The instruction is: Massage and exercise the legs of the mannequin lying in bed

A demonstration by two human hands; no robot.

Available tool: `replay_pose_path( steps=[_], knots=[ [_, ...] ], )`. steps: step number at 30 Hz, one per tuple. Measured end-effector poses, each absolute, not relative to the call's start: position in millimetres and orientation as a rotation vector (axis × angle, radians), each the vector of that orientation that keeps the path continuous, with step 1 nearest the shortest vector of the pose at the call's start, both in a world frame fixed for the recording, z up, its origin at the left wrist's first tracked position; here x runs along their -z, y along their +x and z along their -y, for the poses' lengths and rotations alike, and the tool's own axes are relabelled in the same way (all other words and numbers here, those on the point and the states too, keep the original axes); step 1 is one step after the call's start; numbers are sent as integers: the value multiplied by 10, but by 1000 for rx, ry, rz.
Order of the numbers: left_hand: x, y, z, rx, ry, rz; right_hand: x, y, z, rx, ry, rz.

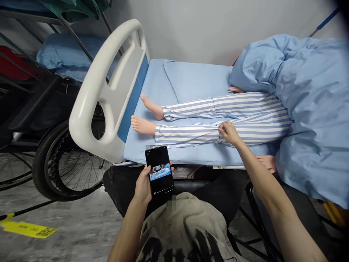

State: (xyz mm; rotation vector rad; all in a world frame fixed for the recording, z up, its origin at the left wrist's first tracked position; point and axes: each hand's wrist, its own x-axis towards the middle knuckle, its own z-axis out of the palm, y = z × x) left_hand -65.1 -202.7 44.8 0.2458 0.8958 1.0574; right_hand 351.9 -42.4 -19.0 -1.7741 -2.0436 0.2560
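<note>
My left hand [144, 185] is wrapped round a black smartphone [160, 154], held upright over my lap. A video plays on its screen, with a blue bed in the picture. My right hand [228, 131] rests at the near knee of blue-and-white striped trousers [188, 134], its fingers curled in and pinching the cloth. A mannequin wears these trousers and lies on the bed with both legs straight. Its near foot [143, 125] and far foot [152, 106] are bare and point left. The upper body is hidden under a bunched blue quilt [316, 102].
A white footboard [89, 91] with a blue panel closes the bed's left end. Light blue sheet [196, 78] covers the mattress. A wheelchair wheel [64, 163] stands left of the bed. A yellow tag [29, 229] hangs lower left. A dark chair [294, 214] is at the right.
</note>
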Motion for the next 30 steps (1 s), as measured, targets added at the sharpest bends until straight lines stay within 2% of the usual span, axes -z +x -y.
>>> replay_pose_path(
  steps=[8, 18, 24, 30],
  knots=[
    [-392, -646, 2083, -1061, 221, -888, -170, 3193, 223, -255, -1597, 2029],
    [-350, -620, 2251, -1047, 243, -939, 201, 3060, 427, -189, -1844, 2143],
    [-206, -504, 2416, -974, 135, -928, 234, 2975, 477, -81, -1878, 2119],
    [-101, -419, 2486, -931, 45, -966, 187, 3003, 360, -169, -1869, 2007]
  ],
)
